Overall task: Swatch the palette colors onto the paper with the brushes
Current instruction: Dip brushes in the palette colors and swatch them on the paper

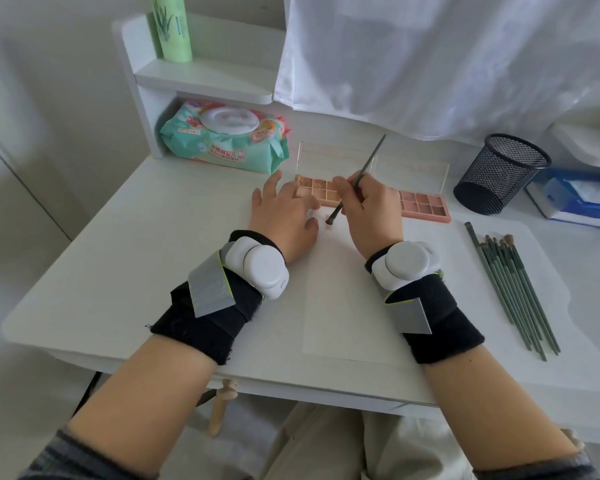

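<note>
Green-handled and slim, the brush (355, 183) was pinched in the right hand (371, 209) between thumb and curled fingers, its long axis slanting from the handle end up and away over the warm-toned palette (321, 192) down to the bristle tip, which sat on or just above the paper (340, 299) right at that palette's near edge. A faint small mark lay at the tip — whether bristles actually touched it could not be told.

Beside that palette's left end, the left hand (283, 216) rested with fingers spread and mostly straight, fingertips pressing at the palette and the paper's top corner, gripping nothing. To the palette's right lay a second, pinker palette (425, 206), and farther right again a row of spare brushes (513, 289) lying parallel on the table (136, 254).

The coming stroke seemed to turn on one thing — bare paper ran from the tip toward the person, away from the palette, so dragging the tip along the handle's own line suited the right hand, the nearer one.
</note>
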A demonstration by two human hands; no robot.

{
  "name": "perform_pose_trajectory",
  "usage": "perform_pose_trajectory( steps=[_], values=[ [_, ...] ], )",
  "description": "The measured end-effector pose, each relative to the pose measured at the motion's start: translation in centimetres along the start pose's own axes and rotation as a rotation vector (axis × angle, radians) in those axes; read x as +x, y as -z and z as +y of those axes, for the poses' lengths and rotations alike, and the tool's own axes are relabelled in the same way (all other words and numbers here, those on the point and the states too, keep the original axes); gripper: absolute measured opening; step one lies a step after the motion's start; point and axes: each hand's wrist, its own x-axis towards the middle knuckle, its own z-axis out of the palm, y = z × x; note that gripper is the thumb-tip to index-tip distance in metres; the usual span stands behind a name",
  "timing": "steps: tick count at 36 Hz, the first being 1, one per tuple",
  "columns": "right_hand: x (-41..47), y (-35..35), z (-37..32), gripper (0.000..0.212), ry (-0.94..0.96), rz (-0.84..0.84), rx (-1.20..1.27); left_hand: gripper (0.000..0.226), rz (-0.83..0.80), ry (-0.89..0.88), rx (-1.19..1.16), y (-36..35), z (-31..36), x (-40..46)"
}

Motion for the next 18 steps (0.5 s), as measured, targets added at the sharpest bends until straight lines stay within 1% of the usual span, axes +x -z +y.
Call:
perform_pose_trajectory(
  steps=[5,14,18],
  values=[
    [0.09,0.01,0.01,0.03,0.005,-0.018,0.002,0.037,0.006,0.0,0.002,0.04,0.02,0.02],
    [-0.27,0.02,-0.07,0.036,-0.001,-0.004,0.002,0.035,0.01,0.003,-0.014,-0.02,-0.02,-0.11],
    [-0.12,0.05,0.01,0.032,-0.013,-0.003,0.021,0.037,0.001,0.004,0.002,0.08,0.07,-0.07]
  ],
)
